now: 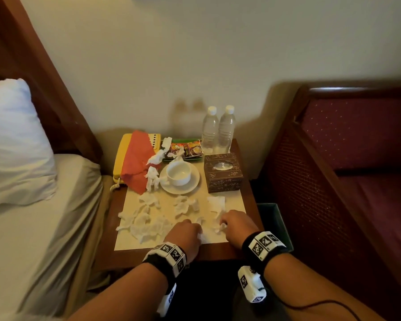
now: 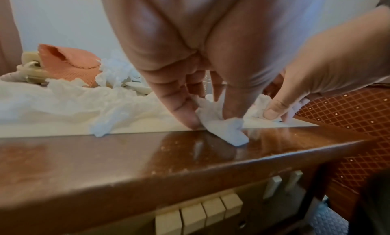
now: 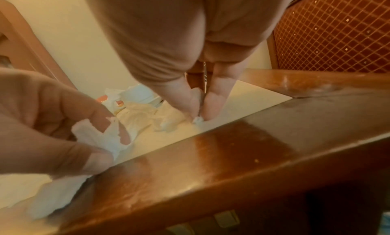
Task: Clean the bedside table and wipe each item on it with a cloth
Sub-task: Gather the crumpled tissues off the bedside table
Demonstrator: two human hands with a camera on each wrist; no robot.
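Note:
The bedside table (image 1: 220, 252) has a cream top strewn with several crumpled white tissues (image 1: 146, 224). At its near edge my left hand (image 1: 187, 230) pinches a crumpled tissue (image 2: 221, 126) between thumb and fingers. Just to the right, my right hand (image 1: 230, 224) pinches a small tissue scrap (image 3: 198, 120) against the top. An orange cloth (image 1: 138, 159) lies draped over a yellow telephone (image 1: 119, 156) at the back left. A white cup (image 1: 178, 173) on a saucer, a patterned tissue box (image 1: 222, 176), a snack packet (image 1: 188, 148) and two water bottles (image 1: 218, 129) stand behind.
A bed with a white pillow (image 1: 14, 144) borders the table on the left. A dark red upholstered bench (image 1: 347, 158) stands on the right, with a dark bin (image 1: 273, 216) between it and the table. Switches (image 2: 198, 215) sit on the table's front face.

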